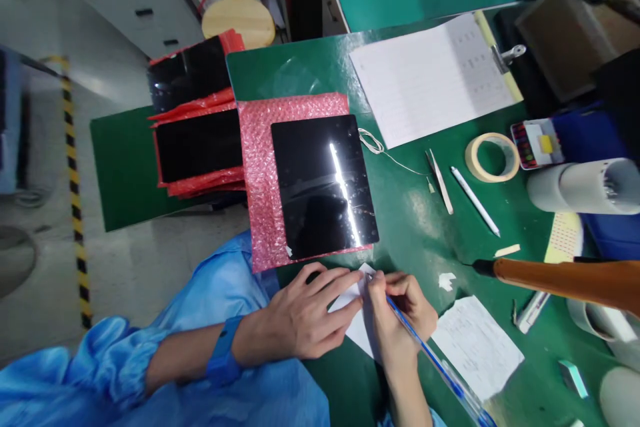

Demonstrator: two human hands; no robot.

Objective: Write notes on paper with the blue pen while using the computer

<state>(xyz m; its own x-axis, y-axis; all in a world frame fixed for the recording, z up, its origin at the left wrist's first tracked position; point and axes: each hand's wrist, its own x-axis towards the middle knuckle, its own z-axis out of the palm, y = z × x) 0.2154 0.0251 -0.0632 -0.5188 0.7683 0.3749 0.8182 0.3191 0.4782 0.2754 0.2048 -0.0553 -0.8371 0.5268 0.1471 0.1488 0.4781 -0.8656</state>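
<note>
A green work mat fills the frame's centre. At lower centre the left hand presses flat, fingers spread, on a small white paper — the right hand is closed around a blue pen, tip on that paper. Just above lies a black panel on pink bubble wrap.

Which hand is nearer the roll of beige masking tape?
Right. The right hand, holding a blue pen, sits closer to the roll of beige masking tape; the left hand lies farther left.

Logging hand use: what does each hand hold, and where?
Right hand grips a blue pen near its tip; left hand presses the white paper slip flat.
</note>
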